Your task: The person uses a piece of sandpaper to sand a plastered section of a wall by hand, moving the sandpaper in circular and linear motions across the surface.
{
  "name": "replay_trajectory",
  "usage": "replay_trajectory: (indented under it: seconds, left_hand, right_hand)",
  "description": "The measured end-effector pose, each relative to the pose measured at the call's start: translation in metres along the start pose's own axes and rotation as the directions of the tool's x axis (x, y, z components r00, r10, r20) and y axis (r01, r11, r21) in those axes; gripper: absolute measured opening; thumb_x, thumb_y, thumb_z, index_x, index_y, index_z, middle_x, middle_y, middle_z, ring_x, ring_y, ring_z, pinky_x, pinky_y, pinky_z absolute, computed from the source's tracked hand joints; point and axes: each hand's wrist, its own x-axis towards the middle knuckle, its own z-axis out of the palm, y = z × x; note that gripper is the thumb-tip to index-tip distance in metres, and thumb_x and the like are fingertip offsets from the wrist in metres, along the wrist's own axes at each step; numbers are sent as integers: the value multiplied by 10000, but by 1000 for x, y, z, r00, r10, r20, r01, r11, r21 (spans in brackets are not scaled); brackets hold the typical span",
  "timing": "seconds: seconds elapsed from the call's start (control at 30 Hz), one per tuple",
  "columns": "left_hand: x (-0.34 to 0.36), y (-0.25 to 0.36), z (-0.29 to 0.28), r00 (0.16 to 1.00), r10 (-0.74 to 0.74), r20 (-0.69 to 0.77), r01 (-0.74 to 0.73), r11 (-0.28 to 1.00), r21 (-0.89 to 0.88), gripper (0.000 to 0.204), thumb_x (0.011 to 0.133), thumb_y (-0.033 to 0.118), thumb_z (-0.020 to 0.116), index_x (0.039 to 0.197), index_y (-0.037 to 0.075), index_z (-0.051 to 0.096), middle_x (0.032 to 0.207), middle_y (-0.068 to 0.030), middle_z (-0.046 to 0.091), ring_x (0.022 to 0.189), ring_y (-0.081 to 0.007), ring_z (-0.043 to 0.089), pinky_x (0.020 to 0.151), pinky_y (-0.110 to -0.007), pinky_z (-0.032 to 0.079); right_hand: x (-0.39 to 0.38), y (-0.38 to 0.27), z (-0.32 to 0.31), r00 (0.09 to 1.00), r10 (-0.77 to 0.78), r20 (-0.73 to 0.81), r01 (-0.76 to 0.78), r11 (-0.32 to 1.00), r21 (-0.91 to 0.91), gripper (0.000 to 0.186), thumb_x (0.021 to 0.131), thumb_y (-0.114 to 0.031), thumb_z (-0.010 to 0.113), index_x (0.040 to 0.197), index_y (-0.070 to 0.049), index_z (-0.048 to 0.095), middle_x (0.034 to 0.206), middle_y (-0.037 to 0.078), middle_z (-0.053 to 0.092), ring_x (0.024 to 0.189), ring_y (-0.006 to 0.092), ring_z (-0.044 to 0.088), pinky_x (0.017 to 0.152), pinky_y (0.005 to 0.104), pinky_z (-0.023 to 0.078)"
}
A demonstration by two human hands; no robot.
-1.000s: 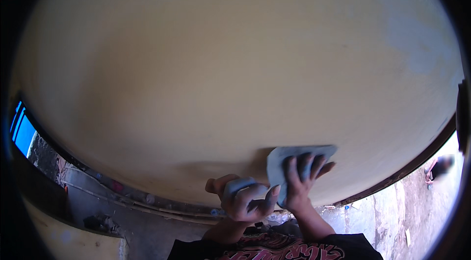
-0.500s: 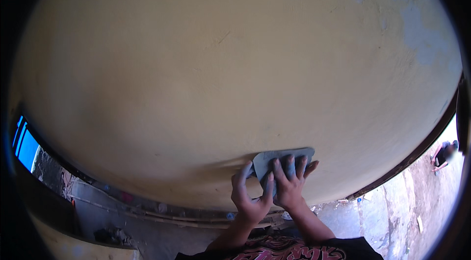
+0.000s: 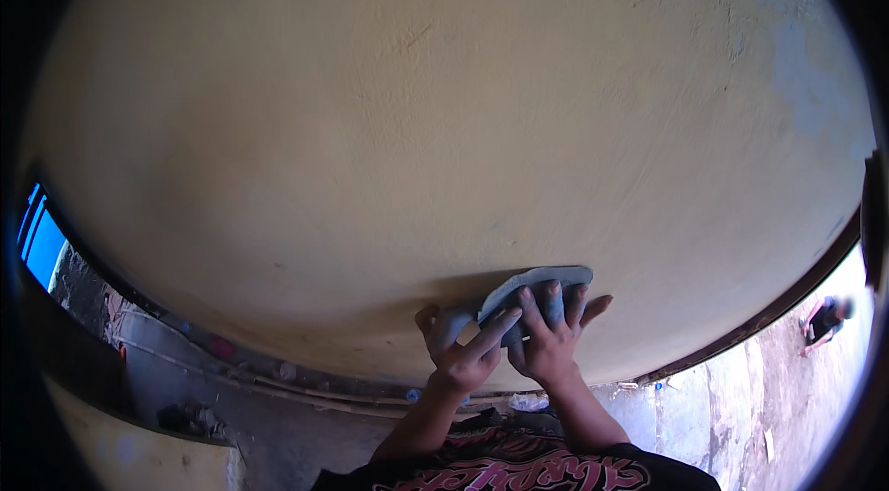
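Note:
A thin grey scraper blade (image 3: pixel 519 285) with rounded corners is held against a yellowish plastered wall (image 3: pixel 370 148). Its far edge looks bowed. My right hand (image 3: pixel 553 343) has its fingers spread across the blade and grips it, the fingertips smeared grey. At the blade's left end, my left hand (image 3: pixel 463 352) also grips it, one finger lying over the near side and others bent round the corner. The wall side of the blade is hidden. A shadow falls on the wall to its left.
Grey patches (image 3: pixel 806 88) mark the wall at upper right. Below run long poles (image 3: pixel 315 394) and scattered litter on a concrete floor. A low wall (image 3: pixel 139 445) stands at lower left, a blue panel (image 3: pixel 42 245) at far left. Another person (image 3: pixel 824 324) crouches at far right.
The blade has tipped, so less of its face shows and its edge looks curved. My left hand has shifted slightly left, its fingers more bent round the corner. The view has moved a little.

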Motion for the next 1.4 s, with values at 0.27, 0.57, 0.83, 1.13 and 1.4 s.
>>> replay_trajectory:
  seconds: [0.27, 0.57, 0.83, 1.13, 1.4]
  left_hand:
    - [26, 7, 1, 999, -51, 0, 51, 998, -30, 217, 651, 161, 641, 867, 176, 652, 690, 28, 496, 628, -138, 442, 659, -328, 279]
    - [8, 6, -15, 990, -118, 78, 130, 977, -168, 221, 634, -20, 634, 845, 44, 635, 742, -60, 547, 649, -176, 526, 577, -278, 398]
    - [2, 1, -27, 993, -117, 19, 116, 926, -360, 246, 623, -46, 664, 853, 35, 633, 698, -82, 576, 551, -146, 549, 463, -221, 407]
    - [-11, 11, -4, 921, -365, 136, 389, 877, -282, 134, 668, 18, 660, 784, 24, 594, 683, -37, 593, 534, -79, 495, 416, -192, 336]
    - [22, 14, -12, 974, -223, 33, 221, 920, -323, 264, 678, -32, 618, 936, 21, 591, 719, -112, 576, 521, -190, 540, 471, -266, 420]
  right_hand:
    - [28, 7, -19, 999, -45, -16, 44, 998, -36, 469, 713, -328, 459, 1154, -171, 499, 1352, 111, 232, 1268, 362, 55, 938, 557, -147]
    - [12, 7, -31, 995, -101, -7, 101, 979, 179, 527, 668, -251, 551, 1167, -111, 457, 1335, 212, 187, 1233, 428, 121, 964, 552, 13]
    - [31, 1, -69, 930, 367, 12, -268, 654, 707, 315, 686, -181, 639, 927, -11, 529, 799, 164, 568, 562, 175, 537, 479, 255, 381]
    - [-9, 4, -28, 937, 346, -43, -339, 933, 117, 270, 666, -185, 687, 580, -73, 457, 519, 67, 484, 431, 203, 473, 394, 297, 350]
    - [1, -6, 0, 854, -160, -495, 257, 957, 134, 481, 664, -243, 662, 1104, -168, 485, 1184, 90, 432, 1190, 357, 275, 944, 553, 179]
